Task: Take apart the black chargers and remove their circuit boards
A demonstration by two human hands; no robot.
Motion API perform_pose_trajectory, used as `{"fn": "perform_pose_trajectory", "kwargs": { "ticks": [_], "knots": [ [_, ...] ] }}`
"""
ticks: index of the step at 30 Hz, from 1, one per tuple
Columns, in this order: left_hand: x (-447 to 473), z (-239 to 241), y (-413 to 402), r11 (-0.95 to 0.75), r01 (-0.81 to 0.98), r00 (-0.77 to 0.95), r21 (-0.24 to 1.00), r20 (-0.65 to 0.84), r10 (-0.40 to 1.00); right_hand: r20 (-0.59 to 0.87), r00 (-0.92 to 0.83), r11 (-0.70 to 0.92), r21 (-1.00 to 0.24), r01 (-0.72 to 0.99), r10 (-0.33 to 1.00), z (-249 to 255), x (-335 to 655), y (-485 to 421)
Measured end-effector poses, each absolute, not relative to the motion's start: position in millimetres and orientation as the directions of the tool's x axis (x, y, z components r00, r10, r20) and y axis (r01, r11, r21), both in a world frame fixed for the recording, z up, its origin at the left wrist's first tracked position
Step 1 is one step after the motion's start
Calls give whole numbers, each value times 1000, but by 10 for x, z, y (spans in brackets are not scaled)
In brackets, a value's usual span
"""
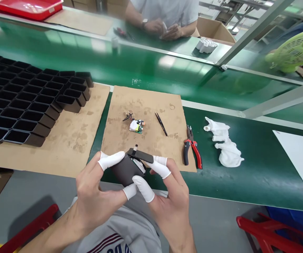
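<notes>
A black plastic charger housing (126,171) is between my hands near the table's front edge. My left hand (95,191), with white finger cots, grips the housing's left side between fingers and thumb. My right hand (168,191), also in finger cots, pinches the black end cover (143,155) with its metal prong and touches the housing with the thumb. The cover sits tilted over the opening, with a gap where something white and a dark wire show. Beyond, a circuit board (137,126) with a wired black plug piece (127,116) lies on cardboard beside black tweezers (161,124).
Many black housings (26,95) stand in rows at left on cardboard (69,147). Red-handled pliers (192,146) and white finger cots (227,151) lie at right. A person (164,21) works across the green conveyor (151,66). A green fan (296,49) and red tray (30,8) are farther off.
</notes>
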State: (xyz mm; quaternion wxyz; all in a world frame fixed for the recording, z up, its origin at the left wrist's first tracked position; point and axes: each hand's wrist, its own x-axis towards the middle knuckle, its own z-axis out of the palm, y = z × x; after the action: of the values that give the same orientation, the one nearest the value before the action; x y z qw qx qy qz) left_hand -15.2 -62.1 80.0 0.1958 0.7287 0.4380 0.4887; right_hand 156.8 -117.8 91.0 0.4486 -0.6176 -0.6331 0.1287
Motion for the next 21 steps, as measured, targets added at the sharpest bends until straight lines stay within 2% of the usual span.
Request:
{"fn": "perform_pose_trajectory", "kwargs": {
  "ticks": [3, 6, 11, 17, 21],
  "knots": [
    [-155, 814, -613, -542, 482, 138, 689, 551, 823, 442, 112, 241, -666, 706, 890, 897, 1570, -1147],
    [-148, 799, -606, -561, 495, 142, 663, 576, 805, 465, 133, 230, -642, 732, 875, 890, 1551, -1146],
    [-136, 779, -603, -589, 493, 146, 641, 606, 782, 404, 229, 143, -707, 693, 886, 902, 1534, -1163],
    [-141, 771, -610, -581, 512, 140, 633, 606, 783, 455, 201, 207, -698, 686, 867, 852, 1482, -1143],
    [-121, 699, -591, -538, 463, 118, 705, 552, 825, 397, 229, 202, -787, 583, 889, 783, 1582, -1118]
  ]
}}
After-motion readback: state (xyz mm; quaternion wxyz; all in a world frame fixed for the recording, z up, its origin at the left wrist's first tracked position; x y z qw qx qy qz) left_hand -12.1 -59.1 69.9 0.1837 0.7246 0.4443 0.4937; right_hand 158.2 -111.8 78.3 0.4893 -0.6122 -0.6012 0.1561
